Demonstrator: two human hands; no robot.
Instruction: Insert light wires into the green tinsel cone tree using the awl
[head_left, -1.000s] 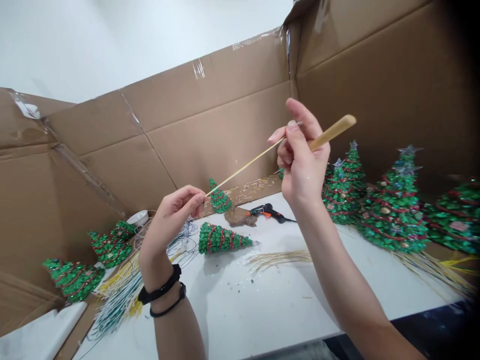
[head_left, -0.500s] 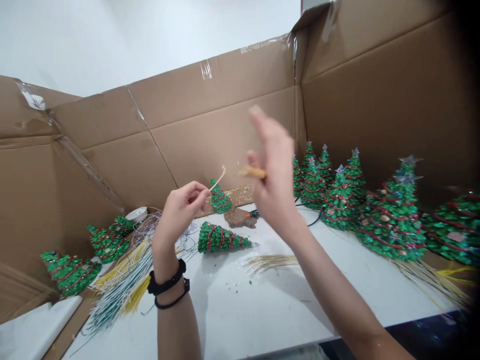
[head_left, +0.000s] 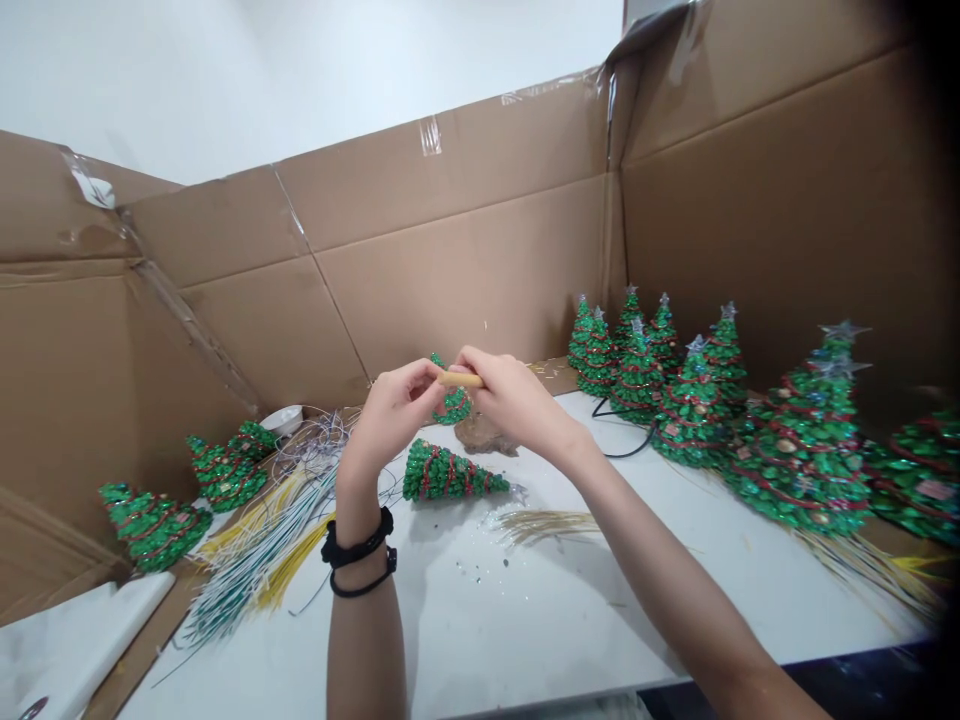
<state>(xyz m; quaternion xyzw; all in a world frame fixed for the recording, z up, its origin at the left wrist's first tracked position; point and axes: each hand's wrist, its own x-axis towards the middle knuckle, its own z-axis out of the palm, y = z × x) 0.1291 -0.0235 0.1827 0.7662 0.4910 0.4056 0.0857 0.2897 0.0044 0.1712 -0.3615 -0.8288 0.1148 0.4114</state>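
Observation:
Over the middle of the table, my hands meet around a short tan stick [head_left: 460, 380]. My right hand [head_left: 517, 402] grips its right end with closed fingers. My left hand [head_left: 388, 418] is pinched closed at the stick's left end; the thin pale strand it held earlier is hidden by the fingers. Below them a green beaded Christmas tree [head_left: 450, 473] with red garland lies on its side, star tip to the right. A smaller green tree [head_left: 454, 407] stands behind my hands, partly covered. Close to it sits a brown lump [head_left: 484, 435].
Decorated trees [head_left: 694, 405] with star tops crowd the right side. Tilted trees [head_left: 154, 525] and a white bowl [head_left: 283, 418] are at left, beside bundles of coloured strands [head_left: 255, 560]. Tan strands [head_left: 547, 525] lie mid-table. Cardboard walls [head_left: 465, 250] enclose the white table [head_left: 517, 640].
My right hand has come down and left with the tan stick to meet my left hand. The pale strand's tip no longer shows. The view has shifted slightly.

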